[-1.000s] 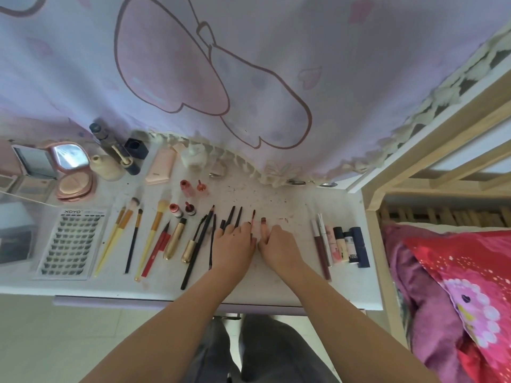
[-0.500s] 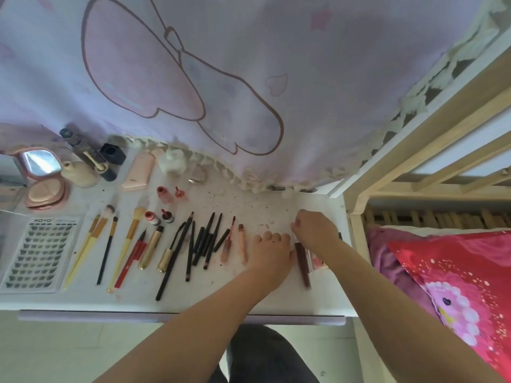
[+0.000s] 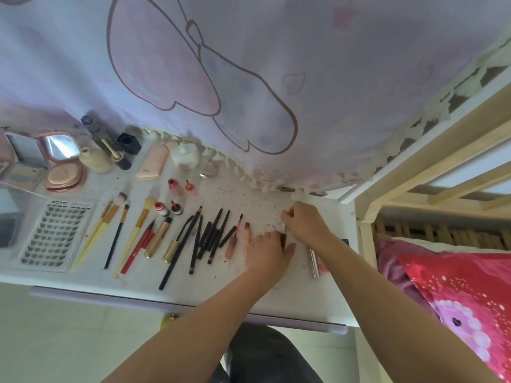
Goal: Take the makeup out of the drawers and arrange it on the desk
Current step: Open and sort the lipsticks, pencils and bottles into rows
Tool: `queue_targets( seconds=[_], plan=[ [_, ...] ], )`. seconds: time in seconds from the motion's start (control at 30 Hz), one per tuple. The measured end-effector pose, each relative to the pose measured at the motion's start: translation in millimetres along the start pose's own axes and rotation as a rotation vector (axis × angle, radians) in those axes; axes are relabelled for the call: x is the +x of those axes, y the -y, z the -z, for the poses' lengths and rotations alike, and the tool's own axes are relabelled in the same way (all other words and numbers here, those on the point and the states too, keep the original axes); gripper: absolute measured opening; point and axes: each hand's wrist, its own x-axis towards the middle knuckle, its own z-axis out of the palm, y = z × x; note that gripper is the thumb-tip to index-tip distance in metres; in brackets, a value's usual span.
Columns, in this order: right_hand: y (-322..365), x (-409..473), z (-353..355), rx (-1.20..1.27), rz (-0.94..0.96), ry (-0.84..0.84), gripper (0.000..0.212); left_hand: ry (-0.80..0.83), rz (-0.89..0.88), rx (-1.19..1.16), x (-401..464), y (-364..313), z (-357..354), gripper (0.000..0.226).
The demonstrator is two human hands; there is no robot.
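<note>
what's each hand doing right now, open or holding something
Left hand: open, fingers flat on the desk beside a dark tube.
Right hand: fingers curled around something small; what it is cannot be told.

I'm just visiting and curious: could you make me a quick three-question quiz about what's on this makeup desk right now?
1. True or false: the false-lash tray lies at the desk's left end.
2. Which sits nearest the curtain? A) open pink compact B) yellow-handled brushes C) black pencils
3. Fill in: both the left hand and the right hand are over the desk's ____ half.

Key: 1 true; 2 A; 3 right.
</note>
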Motion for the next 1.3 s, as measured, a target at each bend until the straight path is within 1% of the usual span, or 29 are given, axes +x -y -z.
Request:
queue_targets(
  seconds=[0.07, 0.1, 0.17, 0.23, 0.27, 0.33, 0.4, 0.43, 0.5, 0.57, 0.6, 0.63, 0.67, 0.7, 0.77, 0.8, 0.83, 0.9, 0.97, 1.03, 1.1, 1.13, 1.2, 1.27, 1.3],
  plan=[
    [7.3, -5.7, 13.0, 0.078, 0.027, -0.026, 0.023, -0.032, -0.013, -0.139, -2.8, 8.7, 8.7, 0.036],
    [9.3, -8.5, 18.3, 0.090, 0.043, -0.022, 0.023, -0.058, -0.044, -0.138, -4.0, 12.6, 14.3, 0.035],
    [13.5, -14.0, 25.6, 0.059, 0.070, 0.043, 0.028, -0.125, -0.138, -0.074, -7.1, 21.7, 24.4, 0.033],
    [19.2, -20.4, 29.6, -0.002, 0.123, 0.107, 0.035, -0.123, -0.218, -0.073, -10.6, 28.1, 34.5, 0.032],
    [22.1, -24.5, 31.1, 0.003, 0.151, 0.119, 0.036, -0.089, -0.240, -0.102, -12.2, 31.1, 39.6, 0.031],
    [27.1, -34.6, 34.1, 0.080, 0.211, 0.137, 0.028, 0.041, -0.234, -0.262, -16.9, 38.3, 56.4, 0.026],
    [28.7, -45.3, 35.3, 0.175, 0.253, 0.210, 0.018, 0.197, -0.216, -0.414, -21.8, 47.6, 75.7, 0.023],
    [28.7, -50.1, 34.9, 0.217, 0.260, 0.258, 0.016, 0.250, -0.221, -0.423, -24.5, 52.8, 84.1, 0.023],
    [28.2, -56.2, 34.8, 0.308, 0.243, 0.323, 0.015, 0.281, -0.247, -0.358, -28.7, 61.0, 95.5, 0.024],
    [32.6, -60.6, 38.3, 0.357, 0.174, 0.354, 0.012, 0.247, -0.287, -0.267, -32.6, 64.2, 100.6, 0.024],
    [35.4, -62.2, 39.9, 0.315, 0.136, 0.364, 0.020, 0.227, -0.309, -0.239, -34.3, 64.2, 101.0, 0.024],
    [37.6, -63.9, 41.6, 0.221, 0.115, 0.357, 0.029, 0.207, -0.338, -0.215, -36.2, 63.4, 101.6, 0.023],
    [38.0, -65.0, 43.2, 0.115, 0.120, 0.340, 0.034, 0.189, -0.368, -0.197, -37.8, 62.2, 101.5, 0.021],
    [36.8, -65.7, 44.1, 0.041, 0.144, 0.323, 0.034, 0.178, -0.388, -0.186, -39.1, 61.2, 100.7, 0.019],
    [31.9, -67.8, 46.0, 0.030, 0.209, 0.322, 0.019, 0.178, -0.396, -0.184, -40.8, 60.4, 100.0, 0.015],
    [29.2, -69.3, 47.7, 0.077, 0.225, 0.340, 0.010, 0.183, -0.394, -0.186, -41.2, 60.2, 100.3, 0.015],
    [27.2, -70.6, 49.9, 0.139, 0.221, 0.364, 0.005, 0.185, -0.395, -0.176, -40.8, 60.4, 100.8, 0.015],
    [26.0, -72.8, 52.9, 0.227, 0.159, 0.419, 0.010, 0.179, -0.417, -0.135, -38.8, 60.1, 100.8, 0.017],
    [27.5, -74.7, 52.7, 0.152, 0.113, 0.442, 0.025, 0.169, -0.444, -0.079, -37.7, 57.3, 100.1, 0.023],
    [26.5, -73.2, 52.5, 0.045, 0.131, 0.377, 0.035, 0.177, -0.442, -0.074, -38.4, 52.1, 101.1, 0.026],
    [23.8, -72.3, 55.8, 0.014, 0.193, 0.328, 0.029, 0.269, -0.386, -0.169, -39.2, 47.9, 105.4, 0.027],
    [22.7, -72.9, 58.7, 0.030, 0.214, 0.336, 0.022, 0.365, -0.339, -0.249, -38.3, 48.0, 108.9, 0.028],
    [21.8, -76.5, 66.3, 0.107, 0.237, 0.394, 0.009, 0.617, -0.253, -0.474, -35.0, 51.8, 118.2, 0.033],
    [22.5, -80.3, 72.1, 0.210, 0.270, 0.442, 0.004, 0.832, -0.194, -0.730, -30.8, 58.1, 124.3, 0.036],
    [22.4, -81.6, 74.6, 0.241, 0.291, 0.452, 0.003, 0.904, -0.164, -0.833, -29.8, 60.6, 126.5, 0.037]
  ],
)
